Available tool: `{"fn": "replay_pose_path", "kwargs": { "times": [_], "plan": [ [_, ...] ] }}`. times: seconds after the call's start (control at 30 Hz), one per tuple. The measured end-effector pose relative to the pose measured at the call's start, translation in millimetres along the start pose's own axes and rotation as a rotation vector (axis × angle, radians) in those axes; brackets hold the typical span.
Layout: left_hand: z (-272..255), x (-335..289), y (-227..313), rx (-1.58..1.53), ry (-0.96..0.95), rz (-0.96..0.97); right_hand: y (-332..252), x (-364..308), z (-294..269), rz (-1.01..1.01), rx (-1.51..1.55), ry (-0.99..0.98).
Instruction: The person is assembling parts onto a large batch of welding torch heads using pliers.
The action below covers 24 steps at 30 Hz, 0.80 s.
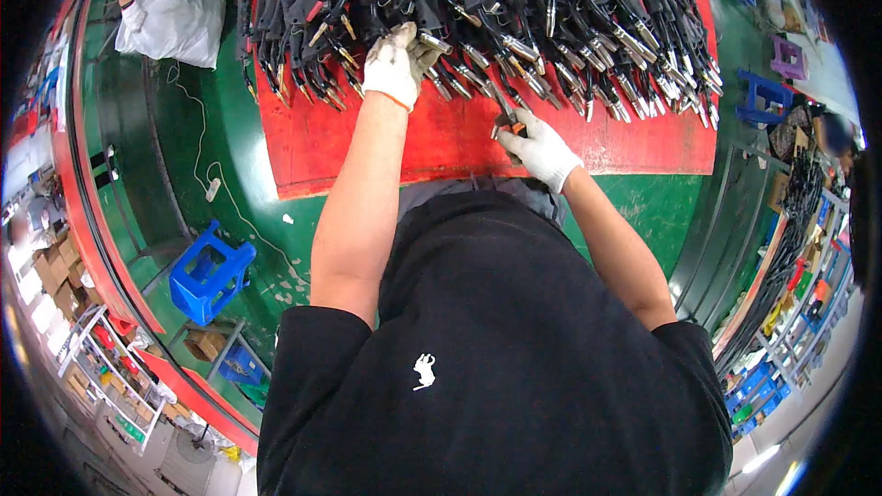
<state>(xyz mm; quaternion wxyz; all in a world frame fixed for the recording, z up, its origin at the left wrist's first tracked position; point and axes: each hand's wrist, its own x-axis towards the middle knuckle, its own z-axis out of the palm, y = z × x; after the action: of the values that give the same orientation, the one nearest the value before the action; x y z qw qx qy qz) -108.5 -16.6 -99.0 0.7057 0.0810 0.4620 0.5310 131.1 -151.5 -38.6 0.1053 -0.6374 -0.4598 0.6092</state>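
1. Left hand, gloved white, reaches up the red bench; its fingers curl shut around one welding torch in the black pile.
2. Right hand sits nearer the body; its fingers pinch a small dark part.
3. The gripped torch's long axis runs away from the body, metal tip pointing down-right toward the right hand.

Bright, even overhead light; sharp centre, strong fisheye bending and black vignette at edges.
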Motion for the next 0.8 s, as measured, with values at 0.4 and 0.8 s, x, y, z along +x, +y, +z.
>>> {"fn": "replay_pose_path", "kwargs": {
  "times": [0.4,0.8],
  "plan": [
    [42,-8,2,-0.235,0.03,-0.111,-23,-10,-2,-0.026,0.195,0.029],
    [-2,-12,13,0.203,0.022,-0.064,-28,-22,-10,-0.038,0.164,0.066]
  ]
}}
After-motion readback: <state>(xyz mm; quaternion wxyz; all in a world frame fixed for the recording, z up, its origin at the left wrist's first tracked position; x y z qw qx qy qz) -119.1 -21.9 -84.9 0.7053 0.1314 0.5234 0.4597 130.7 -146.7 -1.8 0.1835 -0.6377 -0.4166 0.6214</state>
